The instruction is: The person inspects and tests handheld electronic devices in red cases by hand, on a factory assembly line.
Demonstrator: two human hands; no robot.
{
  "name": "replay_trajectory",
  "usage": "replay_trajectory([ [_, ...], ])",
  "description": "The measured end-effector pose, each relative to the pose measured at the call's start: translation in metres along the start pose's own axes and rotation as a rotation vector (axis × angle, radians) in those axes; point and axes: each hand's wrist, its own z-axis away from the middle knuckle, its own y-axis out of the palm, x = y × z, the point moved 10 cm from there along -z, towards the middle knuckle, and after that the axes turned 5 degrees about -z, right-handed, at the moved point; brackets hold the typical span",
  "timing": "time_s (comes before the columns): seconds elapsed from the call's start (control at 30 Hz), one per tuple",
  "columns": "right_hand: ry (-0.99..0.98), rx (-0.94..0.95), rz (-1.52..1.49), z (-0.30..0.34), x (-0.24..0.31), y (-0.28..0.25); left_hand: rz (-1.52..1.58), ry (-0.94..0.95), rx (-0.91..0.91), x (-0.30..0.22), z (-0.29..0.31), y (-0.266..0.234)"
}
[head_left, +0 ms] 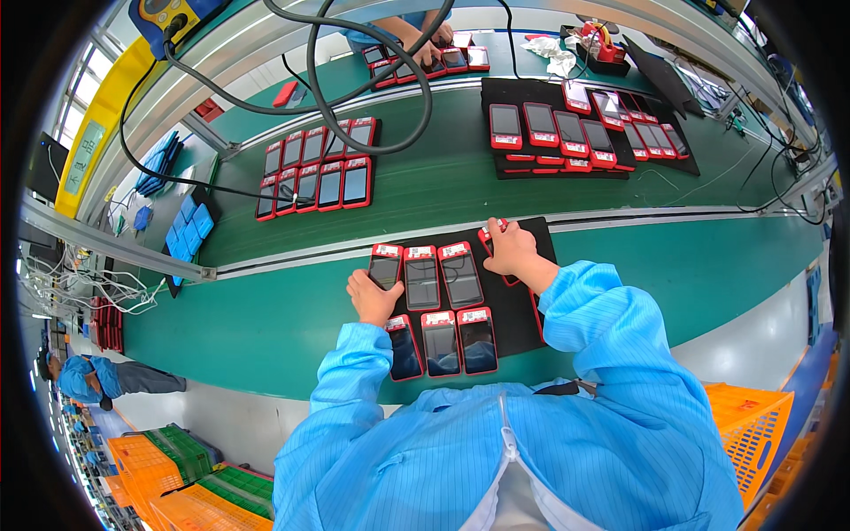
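Observation:
Red-cased handheld devices with dark screens lie in two rows on a black mat (513, 310) in front of me. My left hand (374, 298) is closed around the lower part of the upper-left device (386, 264), thumb at one side and fingers at the other. Beside it lie two more devices, one in the middle (422, 279) and one to its right (459, 274). My right hand (513, 251) grips another red device (488, 239) from above and covers most of it. Three devices form the nearer row, among them a middle one (441, 343). Near my right sleeve, a further red edge is mostly hidden.
Beyond a metal rail, a green conveyor belt (425, 168) carries red devices on black mats, left (330, 183) and right (540, 124). Black cables (416, 115) hang from the frame overhead. Another person's hands (425, 44) work across the belt. An orange crate (753, 425) stands lower right.

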Motion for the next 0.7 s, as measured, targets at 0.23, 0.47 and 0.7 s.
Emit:
replay_trajectory([
  [0.23,0.016,0.022,0.004,-0.001,0.0,0.0,0.006,0.018,-0.041,-0.003,-0.001,-0.004],
  [0.47,-0.016,-0.036,0.012,-0.007,-0.001,0.003,0.017,0.077,-0.095,-0.004,0.0,-0.006],
  [0.7,-0.027,-0.007,0.006,-0.002,0.0,0.007,0.013,0.015,-0.051,0.0,0.004,-0.004],
])
